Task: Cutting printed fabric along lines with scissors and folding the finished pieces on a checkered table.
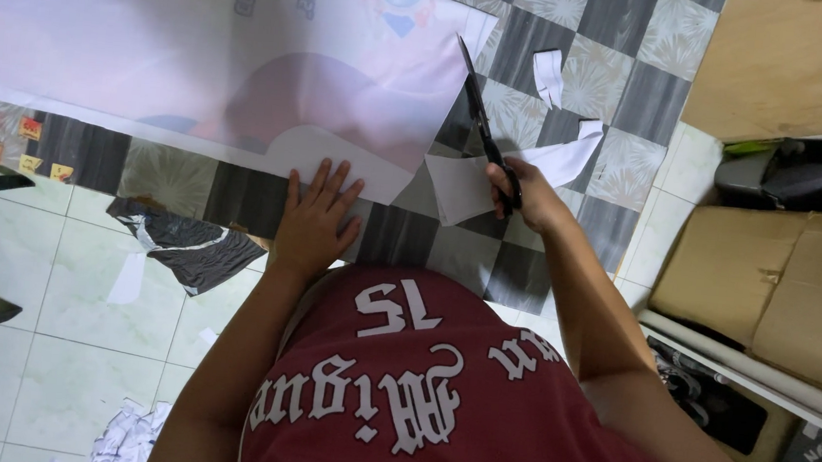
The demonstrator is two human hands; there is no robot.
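A large glossy printed sheet lies flat on a checkered floor mat. My left hand presses down on the sheet's near edge, fingers spread. My right hand grips black scissors, whose blades point away from me along the sheet's right edge. A white cut-off piece lies just left of my right hand, between the scissors and the sheet.
White paper scraps lie on the mat beyond my right hand. A dark torn piece rests on the tiled floor at left. Cardboard boxes and a black object stand at right. Crumpled paper lies near my left elbow.
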